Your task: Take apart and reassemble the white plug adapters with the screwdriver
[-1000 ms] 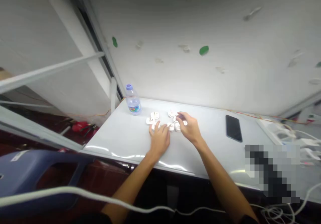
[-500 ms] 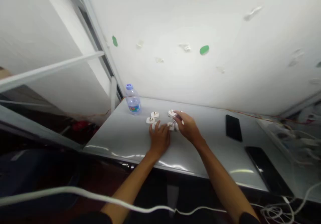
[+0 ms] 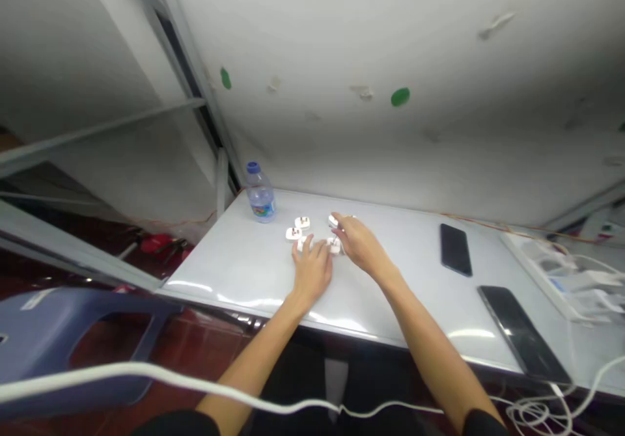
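Right grip half open, fingertips touching a white plug, pins upward; left grip flat.

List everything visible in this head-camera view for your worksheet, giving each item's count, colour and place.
plug adapters: about five, white, clustered mid-table, some partly under the hands
water bottle: one, clear with blue cap, far left of table
phones: two, black, right side of table
table: one, white, under these items
power strip: one, white, far right, with cables
cable: one, white, across the foreground
stool: one, blue, lower left
left hand: one, over the adapters
right hand: one, fingertips at the adapters
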The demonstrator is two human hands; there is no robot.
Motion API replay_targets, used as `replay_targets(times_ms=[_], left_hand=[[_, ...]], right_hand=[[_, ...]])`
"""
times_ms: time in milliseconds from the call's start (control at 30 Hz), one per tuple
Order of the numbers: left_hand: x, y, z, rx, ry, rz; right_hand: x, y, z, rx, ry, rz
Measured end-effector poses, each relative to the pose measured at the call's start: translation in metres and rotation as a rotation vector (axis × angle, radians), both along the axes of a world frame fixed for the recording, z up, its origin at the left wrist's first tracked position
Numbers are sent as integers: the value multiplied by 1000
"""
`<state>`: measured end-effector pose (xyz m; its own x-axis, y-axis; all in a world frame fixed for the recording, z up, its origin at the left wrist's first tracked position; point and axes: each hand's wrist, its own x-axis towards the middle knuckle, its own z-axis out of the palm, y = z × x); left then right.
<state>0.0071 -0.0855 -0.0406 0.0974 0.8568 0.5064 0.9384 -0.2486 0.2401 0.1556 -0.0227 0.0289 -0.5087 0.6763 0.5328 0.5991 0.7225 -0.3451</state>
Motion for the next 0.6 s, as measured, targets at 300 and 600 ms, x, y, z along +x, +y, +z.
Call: replay_targets(times_ms=[300,600], left_hand=[[0,0,0,5,-7,-27],[0,1,0,-10,-3,-23]], right_hand=[[-3,5,5,20,-76,-10],[-3,5,2,2,-71,-18]])
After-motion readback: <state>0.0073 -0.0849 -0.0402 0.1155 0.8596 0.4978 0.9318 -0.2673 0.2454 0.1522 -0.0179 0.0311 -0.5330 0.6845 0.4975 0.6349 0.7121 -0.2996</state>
